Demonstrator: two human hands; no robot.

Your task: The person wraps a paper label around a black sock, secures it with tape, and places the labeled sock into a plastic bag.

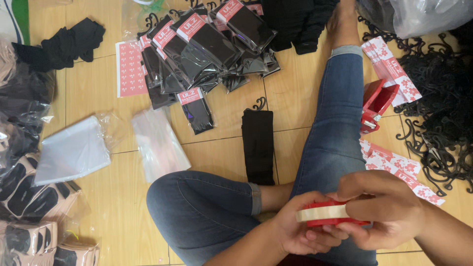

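Gripping a red tape roll (329,215) above the lap, left hand (300,229) beneath, right hand (382,209) curled over.

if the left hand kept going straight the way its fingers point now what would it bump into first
The left hand points right, its fingers curled under the red tape roll. It already touches that roll, and just beyond lies the right hand, which grips the roll from the other side.

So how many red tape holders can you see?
2. One red tape holder with a tape roll is held in both the left hand and right hand. Another red tape holder lies on the floor beside the person's leg. More may be hidden under piles.
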